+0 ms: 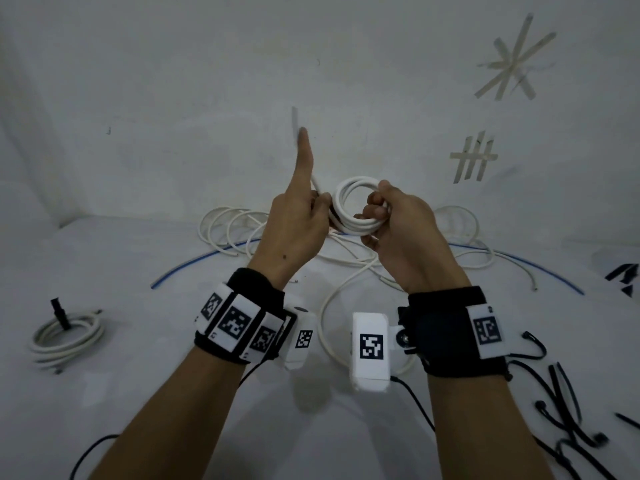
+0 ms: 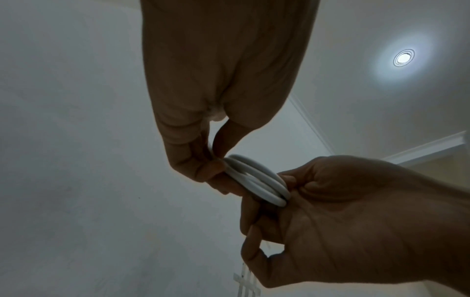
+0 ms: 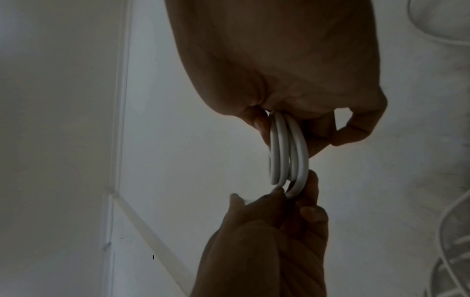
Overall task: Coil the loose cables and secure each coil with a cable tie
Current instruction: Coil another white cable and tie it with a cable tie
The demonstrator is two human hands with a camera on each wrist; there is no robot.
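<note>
A small coil of white cable (image 1: 353, 206) is held up above the table between both hands. My left hand (image 1: 320, 202) pinches its left side with thumb and lower fingers, while the index finger points straight up. A short white strand (image 1: 316, 183) sticks up beside that finger. My right hand (image 1: 377, 209) grips the coil's right side, fingers curled through the loops. In the left wrist view the coil (image 2: 257, 178) sits edge-on between the left hand (image 2: 211, 160) and right hand (image 2: 356, 211). The right wrist view shows the coil (image 3: 287, 150) the same way.
Loose white cables (image 1: 235, 230) and a blue cable (image 1: 194, 268) sprawl on the white table behind the hands. A coiled white cable (image 1: 65, 337) with an upright black tie (image 1: 60, 311) lies at the left. Several black cable ties (image 1: 561, 403) lie at the right.
</note>
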